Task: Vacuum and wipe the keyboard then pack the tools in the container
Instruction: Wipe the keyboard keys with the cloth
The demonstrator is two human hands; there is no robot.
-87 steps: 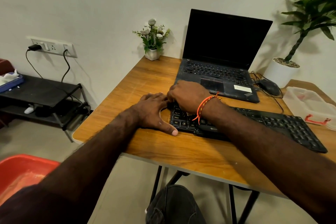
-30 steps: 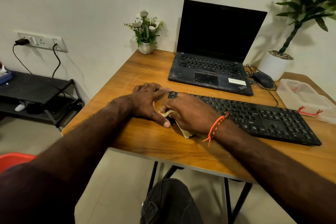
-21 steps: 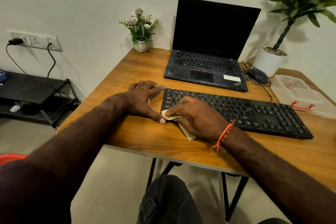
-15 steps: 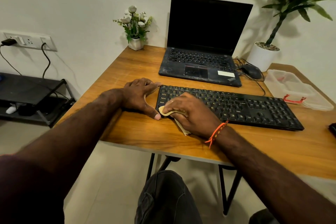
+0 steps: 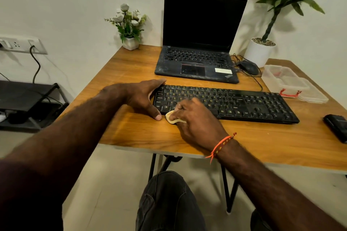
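Observation:
A long black keyboard [image 5: 234, 102] lies across the wooden table [image 5: 253, 142]. My left hand [image 5: 145, 97] brackets the keyboard's left end, fingers along its far corner and thumb on the table at its near corner. My right hand [image 5: 195, 120] grips a small yellowish cloth [image 5: 170, 115] and presses it against the keyboard's near left edge. A clear plastic container [image 5: 289, 84] with a red clip sits at the right of the table. A black device [image 5: 336, 126], cut off by the frame, lies at the right edge.
An open black laptop [image 5: 199, 58] stands behind the keyboard, with a black mouse [image 5: 248, 67] and cable to its right. A small flower pot [image 5: 130, 42] and a white potted plant [image 5: 260, 51] stand at the back. A black shelf [image 5: 28, 97] stands left of the table.
My right hand has slid with the cloth from the top of the left keys down to the keyboard's near left edge. My left hand has stayed at the left end.

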